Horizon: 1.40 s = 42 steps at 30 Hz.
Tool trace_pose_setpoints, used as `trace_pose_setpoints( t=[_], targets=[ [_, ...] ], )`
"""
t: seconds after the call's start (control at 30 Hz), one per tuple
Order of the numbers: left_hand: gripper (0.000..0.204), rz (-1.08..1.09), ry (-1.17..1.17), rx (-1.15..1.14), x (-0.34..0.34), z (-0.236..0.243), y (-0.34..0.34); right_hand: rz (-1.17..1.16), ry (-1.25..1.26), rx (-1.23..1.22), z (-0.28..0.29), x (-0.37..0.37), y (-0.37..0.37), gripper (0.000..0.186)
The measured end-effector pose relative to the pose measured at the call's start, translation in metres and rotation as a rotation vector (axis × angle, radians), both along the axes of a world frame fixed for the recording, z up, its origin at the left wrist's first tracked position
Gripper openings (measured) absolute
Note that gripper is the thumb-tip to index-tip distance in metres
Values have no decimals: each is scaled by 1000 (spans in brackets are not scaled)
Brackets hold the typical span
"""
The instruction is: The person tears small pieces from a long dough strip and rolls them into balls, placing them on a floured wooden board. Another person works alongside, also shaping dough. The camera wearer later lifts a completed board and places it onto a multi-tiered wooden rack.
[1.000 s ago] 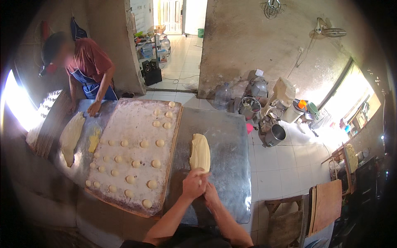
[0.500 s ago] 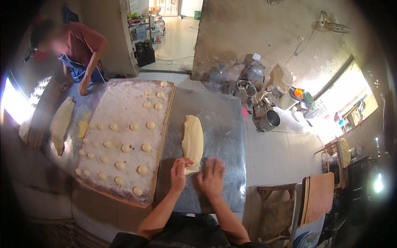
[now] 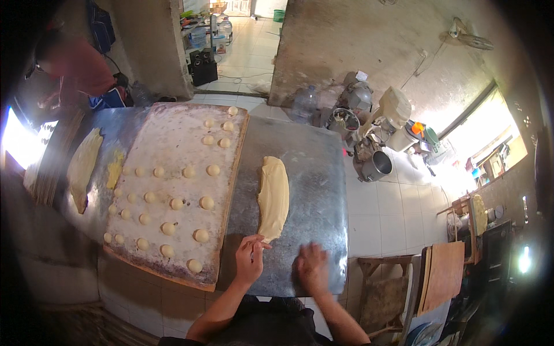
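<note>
A long, pale yellow log of dough (image 3: 273, 199) lies lengthwise on the grey metal tabletop (image 3: 314, 173). At its near end, my left hand (image 3: 250, 262) has its fingers drawn together on the tip of the dough. My right hand (image 3: 313, 268) is low over the metal to the right, apart from the dough; motion blurs its fingers, and I see nothing in it. Left of the log is a floured wooden board (image 3: 167, 127) bearing several small round dough balls (image 3: 206, 202) in loose rows.
Beyond the board, another long dough piece (image 3: 84, 167) lies on metal near a co-worker (image 3: 86, 69) in a red shirt. A steel pot (image 3: 378, 165) and buckets stand on the floor at right. A wooden stand (image 3: 385, 294) is beside the table's near right corner.
My right hand has moved right and nearer to me, away from the dough. My left hand has shifted slightly nearer, staying at the dough's tip. The co-worker has moved back to the left.
</note>
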<state>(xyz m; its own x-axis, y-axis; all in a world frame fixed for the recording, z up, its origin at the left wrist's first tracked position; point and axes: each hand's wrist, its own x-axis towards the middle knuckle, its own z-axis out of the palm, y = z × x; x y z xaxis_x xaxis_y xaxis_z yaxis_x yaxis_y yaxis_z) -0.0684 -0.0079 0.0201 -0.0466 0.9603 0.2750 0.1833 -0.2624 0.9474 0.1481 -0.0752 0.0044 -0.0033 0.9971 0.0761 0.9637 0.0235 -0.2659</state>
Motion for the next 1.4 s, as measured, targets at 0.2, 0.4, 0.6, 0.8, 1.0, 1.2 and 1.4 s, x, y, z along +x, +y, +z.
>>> trace_pose_setpoints(
  t=[0.2, 0.4, 0.6, 0.8, 1.0, 1.2, 1.4],
  targets=[
    [42, 44, 25, 19, -9, 5, -8, 88, 165, 52, -19, -57, 26, 70],
    [42, 59, -82, -86, -28, 10, -20, -201, -44, 150, -11, -24, 68, 76],
    [46, 17, -185, -180, -34, 25, -13, -131, 94, 0, -19, -4, 27, 77],
    [45, -13, -230, -231, -27, 26, -5, 98, 151, 65, -17, -48, 55, 61],
    [44, -28, -236, -304, -27, 17, -18, -67, 7, 144, 3, -12, 80, 61],
    [33, 36, 400, -181, -27, 38, -6, -332, 283, 169, 34, 9, 41, 54],
    [48, -93, 911, -288, 11, 38, 4, -228, 125, -120, 16, -9, 75, 31]
  ],
)
